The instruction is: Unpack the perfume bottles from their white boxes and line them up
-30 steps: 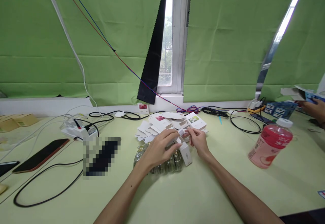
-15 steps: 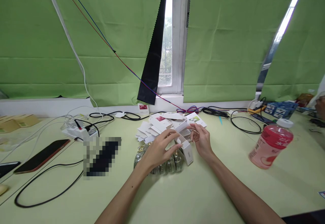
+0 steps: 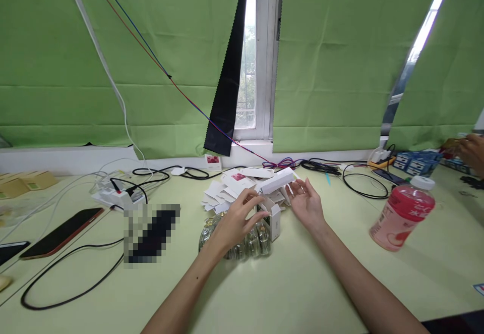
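Observation:
Near the table's middle, my left hand (image 3: 240,220) is curved, thumb and fingers at the upper left side of a small white box (image 3: 275,221). The box stands upright with its top open. Something dark shows between these fingers, too small to name. My right hand (image 3: 307,204) is half turned palm up, its curled fingers at the right end of a folded white card piece (image 3: 278,180) above the box. Under and beside my left hand sit several small clear glass bottles (image 3: 251,243) with gold-coloured necks, partly hidden by my wrist.
Behind my hands lies a pile of flat white cartons (image 3: 219,196). A pink drink bottle (image 3: 403,215) stands at right. Left are phones (image 3: 62,233), a power strip (image 3: 119,197) and a looping black cable (image 3: 71,306). Another person's hand (image 3: 472,150) shows at far right.
My right hand has moved slightly right and turned more palm up, and the folded white card piece has shifted right and up with it. The white box has moved a little left and up.

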Available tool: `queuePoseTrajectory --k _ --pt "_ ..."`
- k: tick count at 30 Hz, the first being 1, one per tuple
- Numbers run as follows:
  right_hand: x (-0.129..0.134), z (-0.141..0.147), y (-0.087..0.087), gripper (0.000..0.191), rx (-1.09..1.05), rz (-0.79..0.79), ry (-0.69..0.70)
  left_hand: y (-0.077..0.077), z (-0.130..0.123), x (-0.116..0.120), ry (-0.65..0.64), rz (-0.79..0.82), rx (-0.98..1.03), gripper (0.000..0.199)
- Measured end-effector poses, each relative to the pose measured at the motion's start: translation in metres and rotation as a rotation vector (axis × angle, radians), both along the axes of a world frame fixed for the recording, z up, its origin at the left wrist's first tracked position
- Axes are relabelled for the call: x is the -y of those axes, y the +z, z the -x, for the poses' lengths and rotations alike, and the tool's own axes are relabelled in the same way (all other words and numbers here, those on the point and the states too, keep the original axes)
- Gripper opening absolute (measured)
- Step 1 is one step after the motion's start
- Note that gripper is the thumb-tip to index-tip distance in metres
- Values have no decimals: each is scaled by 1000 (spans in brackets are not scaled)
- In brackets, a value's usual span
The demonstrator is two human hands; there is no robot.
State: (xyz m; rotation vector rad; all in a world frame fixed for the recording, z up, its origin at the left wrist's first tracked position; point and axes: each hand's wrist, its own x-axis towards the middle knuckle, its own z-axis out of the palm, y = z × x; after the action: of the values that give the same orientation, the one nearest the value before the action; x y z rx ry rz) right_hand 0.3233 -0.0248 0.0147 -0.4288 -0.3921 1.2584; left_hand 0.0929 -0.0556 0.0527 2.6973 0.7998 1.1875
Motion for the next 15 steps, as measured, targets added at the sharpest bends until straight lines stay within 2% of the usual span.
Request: queuePoseTrajectory --k 8,15 --pt "-4 -1 -3 25 -57 22 5 0 0 -2 49 -20 5 25" --pt "-4 0 -7 31 -49 42 38 2 3 -4 162 39 45 23"
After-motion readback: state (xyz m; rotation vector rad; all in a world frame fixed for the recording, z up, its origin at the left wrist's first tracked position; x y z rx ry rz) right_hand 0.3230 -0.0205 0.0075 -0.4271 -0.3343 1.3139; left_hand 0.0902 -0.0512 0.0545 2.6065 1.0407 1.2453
